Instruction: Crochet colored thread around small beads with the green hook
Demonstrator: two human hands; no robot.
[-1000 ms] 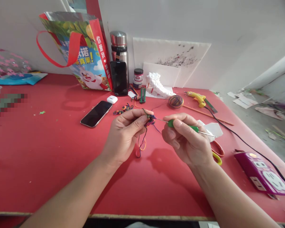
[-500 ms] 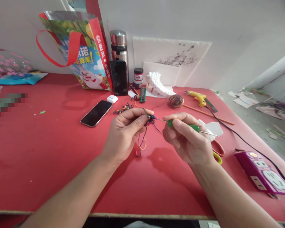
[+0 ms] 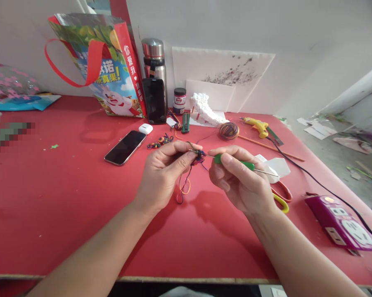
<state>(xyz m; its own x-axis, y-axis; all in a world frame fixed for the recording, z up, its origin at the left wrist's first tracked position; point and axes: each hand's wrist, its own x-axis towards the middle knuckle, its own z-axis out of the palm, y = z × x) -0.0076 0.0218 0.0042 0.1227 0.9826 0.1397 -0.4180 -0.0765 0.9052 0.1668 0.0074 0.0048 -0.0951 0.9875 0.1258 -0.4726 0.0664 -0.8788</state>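
Observation:
Between the thumb and fingers of my left hand [image 3: 165, 173] is a small, dark multicoloured crochet piece [image 3: 200, 158]. Loose yarn tails [image 3: 183, 187] dangle below it. My right hand [image 3: 243, 175] is closed around the green handle of a crochet hook [image 3: 235, 162], whose thin metal shaft reaches left into the piece. The very tip of the hook is hard to make out among the stitches. A strand of yarn seems to run back toward a multicoloured yarn ball [image 3: 229, 130]. Behind my left hand lies another multicoloured crocheted strip [image 3: 159, 141].
On the red table [image 3: 65, 214] are a phone [image 3: 126, 147], an earbud case [image 3: 145, 128], a green cutter [image 3: 185, 123], a yellow glue gun [image 3: 257, 126], scissors [image 3: 281, 202] and a purple power strip [image 3: 340, 222]. A shopping bag [image 3: 108, 70] and a flask [image 3: 154, 51] stand at the back.
My right hand has moved slightly left, bringing the hook's handle closer to the crochet piece, with less shaft showing between them. My left hand keeps its pinch almost in place.

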